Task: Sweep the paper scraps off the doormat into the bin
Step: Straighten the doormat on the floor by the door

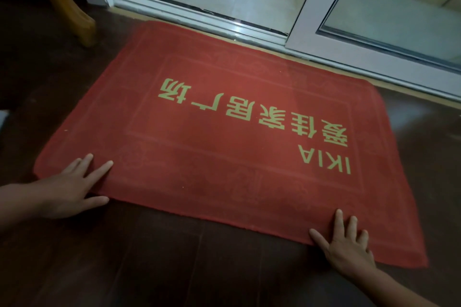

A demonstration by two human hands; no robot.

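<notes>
Red doormat (224,152), one; left hand (72,187), right hand (349,249) flat on edge.

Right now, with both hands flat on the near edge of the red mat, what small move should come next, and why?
Probably reach the left hand over to the tiny pale speck nearby and pick it up. That hand and the right hand lie flat, fingers straight, on the doormat, which lies smooth and looks otherwise clean.

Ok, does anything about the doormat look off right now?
Nothing stands out. The doormat lies flat, roughly square to the door track, with the left hand and right hand pressing its near edge. Only a tiny pale speck shows on it.
</notes>
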